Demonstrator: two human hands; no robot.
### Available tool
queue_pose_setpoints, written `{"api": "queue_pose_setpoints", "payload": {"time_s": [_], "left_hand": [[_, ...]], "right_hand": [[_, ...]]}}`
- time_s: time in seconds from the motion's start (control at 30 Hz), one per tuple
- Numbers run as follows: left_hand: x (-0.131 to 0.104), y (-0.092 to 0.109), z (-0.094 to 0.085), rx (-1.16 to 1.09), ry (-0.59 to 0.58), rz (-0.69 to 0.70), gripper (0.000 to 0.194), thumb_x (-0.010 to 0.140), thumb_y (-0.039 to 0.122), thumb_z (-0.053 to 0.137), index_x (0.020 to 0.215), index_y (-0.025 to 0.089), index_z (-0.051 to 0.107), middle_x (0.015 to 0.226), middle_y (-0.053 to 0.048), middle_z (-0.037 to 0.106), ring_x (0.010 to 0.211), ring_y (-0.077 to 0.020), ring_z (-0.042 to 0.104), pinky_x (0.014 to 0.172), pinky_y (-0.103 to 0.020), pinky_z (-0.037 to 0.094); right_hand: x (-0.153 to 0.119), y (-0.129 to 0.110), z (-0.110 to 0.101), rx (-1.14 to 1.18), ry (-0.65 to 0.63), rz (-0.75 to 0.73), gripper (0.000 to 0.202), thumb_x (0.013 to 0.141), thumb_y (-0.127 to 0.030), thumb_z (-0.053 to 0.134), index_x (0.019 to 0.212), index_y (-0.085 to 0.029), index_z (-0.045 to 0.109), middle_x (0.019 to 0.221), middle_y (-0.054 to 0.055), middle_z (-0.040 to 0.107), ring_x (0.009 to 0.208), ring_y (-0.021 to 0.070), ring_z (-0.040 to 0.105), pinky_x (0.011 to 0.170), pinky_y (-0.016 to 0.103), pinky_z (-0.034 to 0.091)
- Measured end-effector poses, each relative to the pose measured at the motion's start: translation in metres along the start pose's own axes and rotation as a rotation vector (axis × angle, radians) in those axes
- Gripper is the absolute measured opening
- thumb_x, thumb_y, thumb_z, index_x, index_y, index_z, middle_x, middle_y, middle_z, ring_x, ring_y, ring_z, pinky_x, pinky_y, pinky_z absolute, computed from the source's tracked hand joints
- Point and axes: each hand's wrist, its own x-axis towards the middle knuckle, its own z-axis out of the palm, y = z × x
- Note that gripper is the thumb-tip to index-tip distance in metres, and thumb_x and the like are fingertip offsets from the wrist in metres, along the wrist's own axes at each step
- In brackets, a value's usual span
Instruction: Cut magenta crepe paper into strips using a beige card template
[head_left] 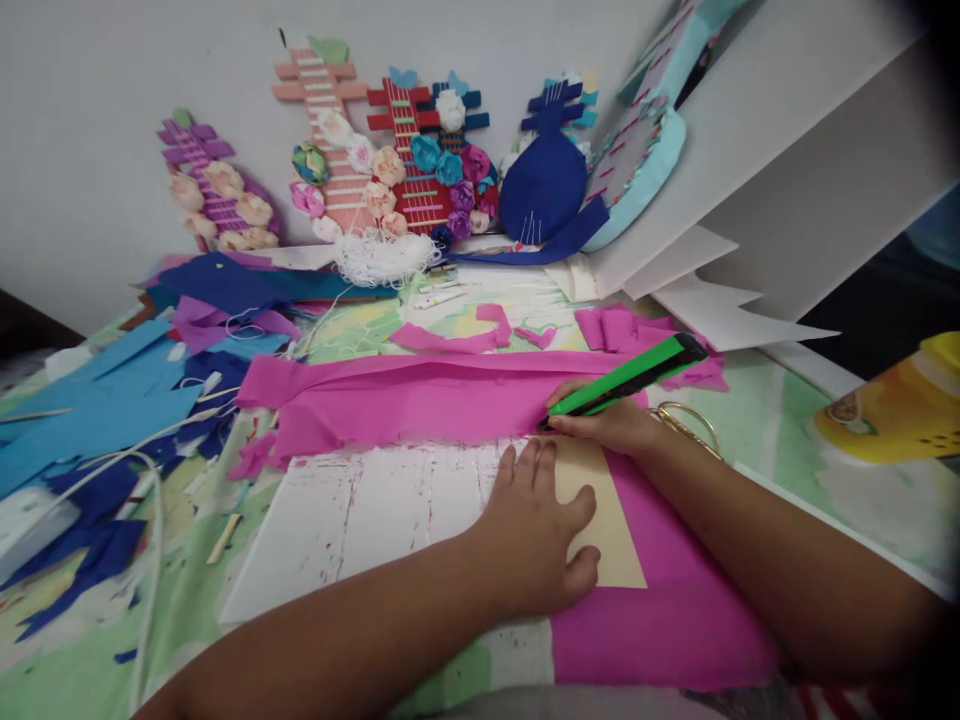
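My right hand [611, 422] is closed round a green and black box cutter [630, 378], its tip down at the lower edge of a pink crepe paper strip [397, 400]. My left hand [536, 530] lies flat with fingers spread, over a white sheet [390, 520] scored with cut lines and pink smudges. Under its thumb side is a cream paper piece [619, 550]. More pink crepe paper [660, 635] extends beneath the cream piece toward me. Gold-handled scissors [694, 425] lie beside my right forearm, their blades hidden.
Blue paper scraps [112, 400], a white cable [157, 520] and a white plug block [34, 525] cover the left side. Decorated lute-shaped crafts [544, 180] lean on the back wall. White boards [750, 200] stand at right, near a yellow container [900, 400].
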Motion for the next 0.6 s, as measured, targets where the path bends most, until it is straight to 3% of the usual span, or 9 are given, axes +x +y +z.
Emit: {"api": "queue_pose_setpoints", "payload": {"time_s": [0.6], "left_hand": [[0.0010, -0.0004, 0.0010, -0.020, -0.017, 0.000, 0.054, 0.077, 0.046, 0.041, 0.125, 0.022, 0.038, 0.136, -0.019, 0.022, 0.124, -0.0416, 0.013, 0.097, -0.055, 0.011]], "right_hand": [[-0.0001, 0.0000, -0.0010, -0.022, 0.015, -0.012, 0.015, 0.068, -0.031, 0.061, 0.073, -0.017, 0.060, 0.073, 0.001, 0.062, 0.069, 0.0125, 0.059, 0.062, 0.024, 0.048]]}}
